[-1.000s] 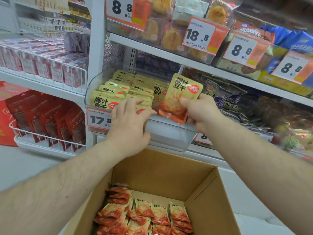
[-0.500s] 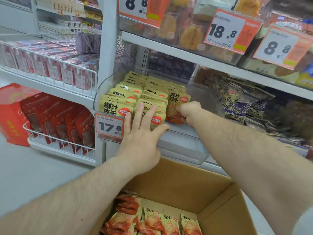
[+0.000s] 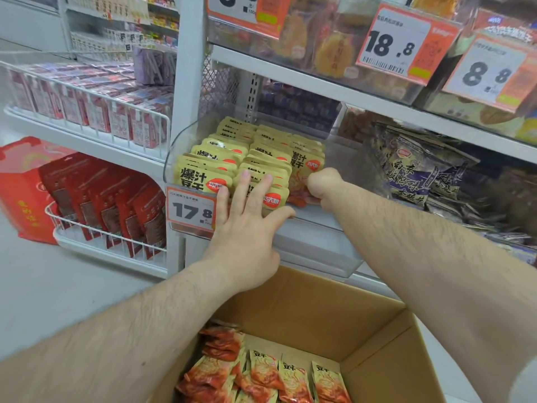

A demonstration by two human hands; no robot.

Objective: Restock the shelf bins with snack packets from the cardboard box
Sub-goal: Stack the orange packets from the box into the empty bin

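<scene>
The clear plastic shelf bin [image 3: 186, 146] is holding rows of yellow snack packets [image 3: 229, 158] standing on edge, each showing black characters and a red oval logo near the top. The rows are filling the left and middle of the bin; the right part of the bin is showing bare floor.

The right hand [image 3: 321, 183] is reaching into the bin with its fingers curled round one packet [image 3: 303, 173], which is standing upright just beside the right-hand row. That packet is yellow at the top with the same black lettering and red logo, and orange-red with a food picture lower down. How much of its lower edge is resting on the bin floor cannot be told, as the hand is covering it.

The left hand [image 3: 247, 225] is lying spread, fingers straight, with the fingertips pressing flat against the front packets of the middle row and the thumb reaching out along the bin's front lip. It is gripping nothing.

An orange-bordered price tag [image 3: 190, 206] reading 17.8 is hanging on the bin's front, just left of the left hand.

The cardboard box [image 3: 319, 315] is sitting open below the bin, with more packets of the same kind [image 3: 270, 373] lying in its near left corner, orange-red ends showing.
</scene>
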